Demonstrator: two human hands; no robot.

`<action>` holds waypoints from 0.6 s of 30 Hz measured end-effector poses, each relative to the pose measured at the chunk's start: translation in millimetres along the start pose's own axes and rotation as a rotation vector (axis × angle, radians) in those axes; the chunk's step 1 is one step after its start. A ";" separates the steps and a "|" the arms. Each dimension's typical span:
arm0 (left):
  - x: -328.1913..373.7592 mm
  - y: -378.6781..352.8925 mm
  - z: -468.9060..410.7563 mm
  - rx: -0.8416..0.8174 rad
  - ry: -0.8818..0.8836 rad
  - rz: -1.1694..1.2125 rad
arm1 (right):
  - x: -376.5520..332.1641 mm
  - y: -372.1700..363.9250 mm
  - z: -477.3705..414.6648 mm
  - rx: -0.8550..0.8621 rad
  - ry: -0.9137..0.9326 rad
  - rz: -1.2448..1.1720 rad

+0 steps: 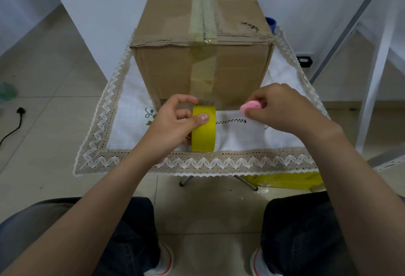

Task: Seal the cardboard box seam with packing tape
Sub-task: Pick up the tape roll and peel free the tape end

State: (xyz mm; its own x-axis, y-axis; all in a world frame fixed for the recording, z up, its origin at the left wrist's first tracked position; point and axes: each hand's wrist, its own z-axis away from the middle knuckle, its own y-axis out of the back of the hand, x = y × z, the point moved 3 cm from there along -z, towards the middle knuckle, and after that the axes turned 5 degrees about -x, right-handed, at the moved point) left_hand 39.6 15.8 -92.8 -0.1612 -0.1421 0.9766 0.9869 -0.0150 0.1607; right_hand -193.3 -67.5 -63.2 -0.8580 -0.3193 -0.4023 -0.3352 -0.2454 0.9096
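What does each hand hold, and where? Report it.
Left hand grips the yellow packing-tape roll near its top, thumb on the outer band. Right hand pinches a small pink round object by its right side.

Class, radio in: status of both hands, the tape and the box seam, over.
Left hand grips yellow tape roll, upright before brown cardboard box. Right hand pinches small pink object. Seam tape runs over top, down front. Nothing blocking.

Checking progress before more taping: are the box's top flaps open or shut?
Shut. The cardboard box flaps lie flat, with tape along the top seam and down the front.
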 end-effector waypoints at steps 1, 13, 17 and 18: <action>0.5 0.0 0.4 0.001 0.005 0.001 | 11.6 2.1 0.3 -0.017 -0.058 -0.010; 2.0 -2.0 4.0 -0.026 0.022 0.002 | 59.6 -12.6 -4.0 0.018 -0.450 -0.120; 1.8 -3.3 4.3 -0.040 0.014 -0.017 | 21.3 -3.9 3.9 0.000 -0.303 -0.261; 1.9 -3.7 4.5 -0.038 0.014 -0.017 | 5.0 -7.5 7.2 -0.111 -0.257 -0.381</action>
State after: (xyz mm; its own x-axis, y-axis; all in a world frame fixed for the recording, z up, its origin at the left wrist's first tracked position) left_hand 35.6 20.1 -91.0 -0.1781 -0.1551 0.9717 0.9836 -0.0550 0.1715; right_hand -197.9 -60.7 -71.3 -0.7550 0.0462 -0.6541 -0.6134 -0.4024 0.6796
